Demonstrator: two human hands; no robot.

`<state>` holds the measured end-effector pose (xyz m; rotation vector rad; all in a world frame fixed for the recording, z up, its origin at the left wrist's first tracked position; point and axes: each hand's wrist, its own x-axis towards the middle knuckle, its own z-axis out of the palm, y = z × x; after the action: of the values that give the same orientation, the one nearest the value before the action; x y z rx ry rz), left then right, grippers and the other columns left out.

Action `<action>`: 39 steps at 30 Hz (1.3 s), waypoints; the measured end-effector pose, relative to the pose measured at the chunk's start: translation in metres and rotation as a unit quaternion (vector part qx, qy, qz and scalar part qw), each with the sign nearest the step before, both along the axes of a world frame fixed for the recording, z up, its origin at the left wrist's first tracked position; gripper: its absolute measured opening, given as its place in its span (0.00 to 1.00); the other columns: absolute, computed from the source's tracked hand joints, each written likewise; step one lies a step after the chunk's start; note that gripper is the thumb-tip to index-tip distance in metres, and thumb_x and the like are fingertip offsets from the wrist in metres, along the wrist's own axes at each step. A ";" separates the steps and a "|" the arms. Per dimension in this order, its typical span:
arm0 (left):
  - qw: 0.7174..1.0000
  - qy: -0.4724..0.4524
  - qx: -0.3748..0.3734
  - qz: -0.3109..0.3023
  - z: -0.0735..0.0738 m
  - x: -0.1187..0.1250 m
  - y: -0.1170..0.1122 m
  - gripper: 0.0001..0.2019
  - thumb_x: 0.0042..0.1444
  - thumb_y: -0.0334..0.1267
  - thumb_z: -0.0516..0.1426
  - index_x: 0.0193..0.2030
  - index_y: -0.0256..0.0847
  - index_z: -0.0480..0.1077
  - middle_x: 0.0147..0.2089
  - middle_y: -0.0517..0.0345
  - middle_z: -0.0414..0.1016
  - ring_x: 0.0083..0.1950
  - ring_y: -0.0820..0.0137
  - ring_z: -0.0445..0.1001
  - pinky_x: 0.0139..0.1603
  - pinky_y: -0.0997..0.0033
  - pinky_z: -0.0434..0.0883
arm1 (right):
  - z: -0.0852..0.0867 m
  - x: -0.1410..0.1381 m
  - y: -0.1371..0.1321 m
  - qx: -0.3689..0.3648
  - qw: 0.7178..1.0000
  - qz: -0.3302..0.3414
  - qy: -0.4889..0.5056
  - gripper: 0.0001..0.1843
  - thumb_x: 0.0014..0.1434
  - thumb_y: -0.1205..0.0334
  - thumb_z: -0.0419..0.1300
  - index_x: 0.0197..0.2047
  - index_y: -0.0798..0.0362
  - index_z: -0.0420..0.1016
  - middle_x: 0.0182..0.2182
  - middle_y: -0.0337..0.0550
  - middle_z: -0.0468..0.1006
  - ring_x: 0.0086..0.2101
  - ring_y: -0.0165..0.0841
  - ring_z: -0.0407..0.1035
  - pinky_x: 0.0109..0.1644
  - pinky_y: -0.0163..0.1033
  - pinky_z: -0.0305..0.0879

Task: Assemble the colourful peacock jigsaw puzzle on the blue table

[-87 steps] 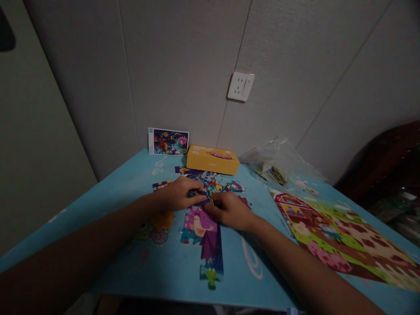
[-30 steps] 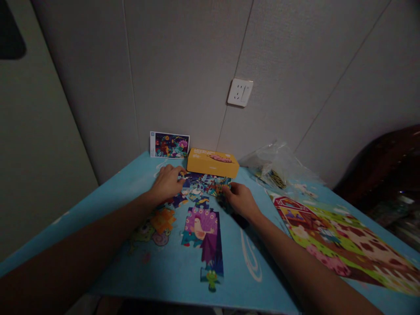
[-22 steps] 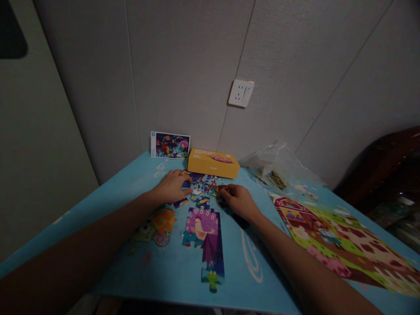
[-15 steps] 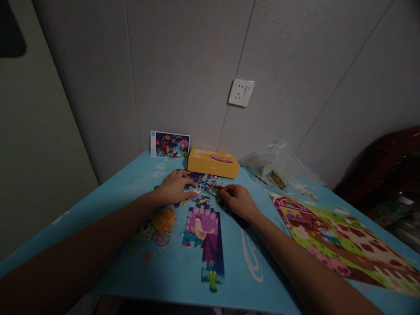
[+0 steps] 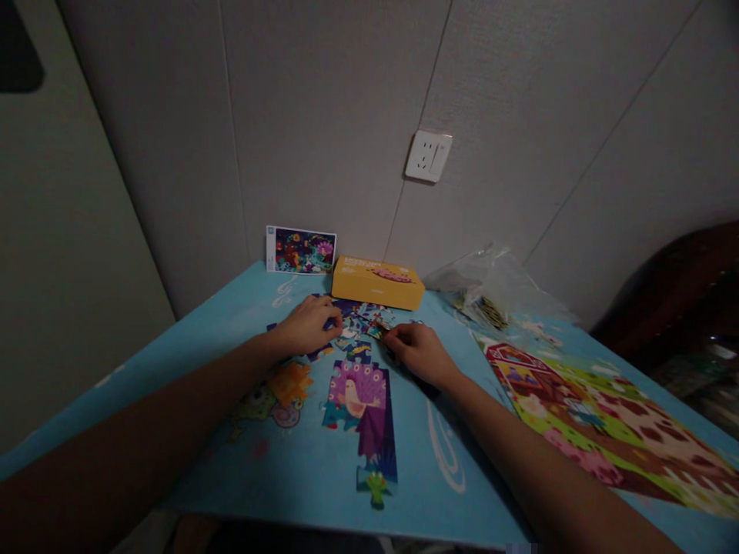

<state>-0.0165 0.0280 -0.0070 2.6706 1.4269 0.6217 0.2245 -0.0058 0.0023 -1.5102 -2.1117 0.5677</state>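
Observation:
A partly joined jigsaw (image 5: 361, 392) with a purple peacock lies on the blue table (image 5: 202, 338). Loose dark pieces (image 5: 361, 315) sit in a heap just in front of the yellow box (image 5: 376, 282). My left hand (image 5: 305, 327) rests on the left side of that heap, fingers curled over the pieces. My right hand (image 5: 416, 350) is at the heap's right side, with thumb and fingers pinched on a small puzzle piece (image 5: 378, 332). An orange cluster of joined pieces (image 5: 280, 388) lies under my left forearm.
A picture card (image 5: 300, 250) leans against the wall behind the box. A clear plastic bag (image 5: 490, 288) lies at the back right. A finished farm puzzle (image 5: 600, 423) covers the table's right side. A wall socket (image 5: 428, 155) is above. Dark furniture (image 5: 681, 300) stands at right.
Both hands left the peacock section and went back to the loose pieces by the box. My right hand has picked up a piece; my left hand has shifted slightly right over the heap.

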 end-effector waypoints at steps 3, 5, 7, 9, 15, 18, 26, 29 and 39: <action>1.000 0.001 -0.004 0.001 0.000 0.000 0.000 0.09 0.55 0.42 0.55 0.37 0.42 0.74 0.44 0.51 0.71 0.50 0.58 0.66 0.54 0.58 0.62 | 0.002 -0.002 -0.004 0.011 0.999 0.017 -0.037 0.14 0.58 0.58 0.52 0.28 0.55 0.74 0.21 0.39 0.74 0.22 0.28 0.63 0.27 0.32 0.52; 1.000 0.007 -0.010 0.002 0.002 0.000 -0.001 0.09 0.55 0.41 0.55 0.37 0.41 0.74 0.44 0.51 0.71 0.50 0.58 0.66 0.54 0.58 0.62 | 0.004 -0.004 -0.008 0.014 0.997 0.043 -0.055 0.13 0.58 0.59 0.53 0.28 0.55 0.75 0.22 0.39 0.74 0.23 0.27 0.62 0.27 0.32 0.51; 1.000 0.016 -0.015 -0.001 0.004 0.000 -0.003 0.09 0.55 0.40 0.55 0.38 0.40 0.74 0.44 0.50 0.71 0.50 0.58 0.66 0.54 0.58 0.62 | 0.004 -0.007 -0.013 0.016 0.995 0.077 -0.065 0.13 0.58 0.59 0.53 0.29 0.55 0.75 0.22 0.39 0.74 0.23 0.27 0.62 0.27 0.32 0.51; 0.999 0.025 -0.018 -0.010 0.006 0.000 -0.005 0.10 0.56 0.40 0.54 0.39 0.40 0.73 0.45 0.49 0.70 0.51 0.59 0.66 0.54 0.59 0.62 | 0.005 -0.008 -0.016 0.016 0.993 0.100 -0.066 0.13 0.58 0.59 0.53 0.30 0.54 0.75 0.22 0.39 0.74 0.23 0.27 0.62 0.27 0.32 0.50; 0.999 0.019 -0.026 -0.026 0.005 -0.004 0.000 0.10 0.55 0.43 0.56 0.39 0.42 0.73 0.45 0.51 0.70 0.50 0.59 0.66 0.54 0.61 0.62 | 0.000 -0.009 -0.014 0.001 0.994 0.102 -0.044 0.10 0.57 0.60 0.55 0.33 0.54 0.76 0.23 0.38 0.74 0.23 0.27 0.62 0.26 0.32 0.51; 0.999 0.019 -0.039 -0.030 0.005 -0.005 0.002 0.10 0.56 0.43 0.56 0.39 0.41 0.74 0.45 0.52 0.71 0.51 0.60 0.66 0.54 0.62 0.62 | -0.002 -0.007 -0.011 0.002 0.995 0.099 -0.023 0.10 0.54 0.61 0.59 0.38 0.54 0.77 0.24 0.37 0.74 0.24 0.27 0.63 0.27 0.31 0.52; 0.998 0.016 -0.056 -0.022 0.008 0.003 -0.003 0.10 0.56 0.38 0.55 0.41 0.41 0.75 0.41 0.52 0.72 0.46 0.62 0.69 0.51 0.64 0.64 | 0.000 -0.004 -0.008 0.089 0.987 0.121 -0.059 0.14 0.53 0.60 0.62 0.43 0.53 0.77 0.34 0.43 0.75 0.34 0.32 0.67 0.39 0.35 0.60; 0.999 -0.001 -0.036 -0.026 0.003 0.008 -0.009 0.16 0.56 0.44 0.55 0.49 0.42 0.72 0.50 0.48 0.69 0.55 0.59 0.65 0.57 0.60 0.61 | -0.003 -0.003 -0.002 0.158 0.981 0.055 -0.097 0.23 0.54 0.53 0.62 0.52 0.52 0.74 0.47 0.51 0.73 0.48 0.41 0.63 0.52 0.44 0.57; 0.995 -0.014 -0.050 -0.079 -0.003 0.015 -0.011 0.23 0.55 0.50 0.57 0.56 0.44 0.67 0.56 0.50 0.66 0.58 0.58 0.63 0.59 0.58 0.60 | -0.016 -0.005 0.012 0.121 0.983 0.085 -0.109 0.25 0.57 0.49 0.59 0.55 0.51 0.71 0.52 0.51 0.70 0.52 0.42 0.63 0.55 0.47 0.55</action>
<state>-0.0016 0.0174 -0.0101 2.6519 1.1906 0.5560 0.2193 0.0061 -0.0135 -1.3137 -2.3928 0.1973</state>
